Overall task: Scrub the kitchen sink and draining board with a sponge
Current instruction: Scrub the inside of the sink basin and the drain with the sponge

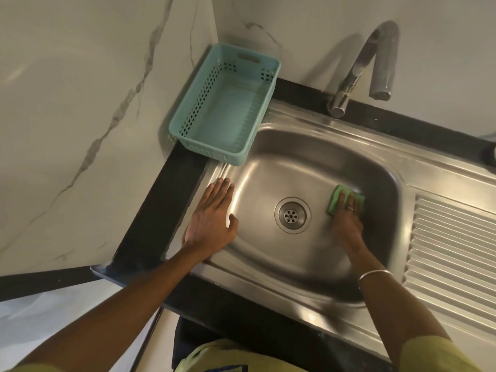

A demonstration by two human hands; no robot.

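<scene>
A stainless steel sink (300, 162) fills the middle of the view, with a round drain (292, 214) in its floor. My right hand (347, 218) presses a green sponge (336, 198) flat on the basin floor, just right of the drain. My left hand (212, 216) lies palm down, fingers spread, on the sink's left rim and holds nothing. The ribbed draining board (453, 242) lies to the right of the basin.
An empty teal plastic basket (188, 114) stands on the black counter (171, 183) at the back left, partly over the sink's corner. A chrome tap (357, 68) arches over the back rim. Marble-patterned walls close in behind and to the left.
</scene>
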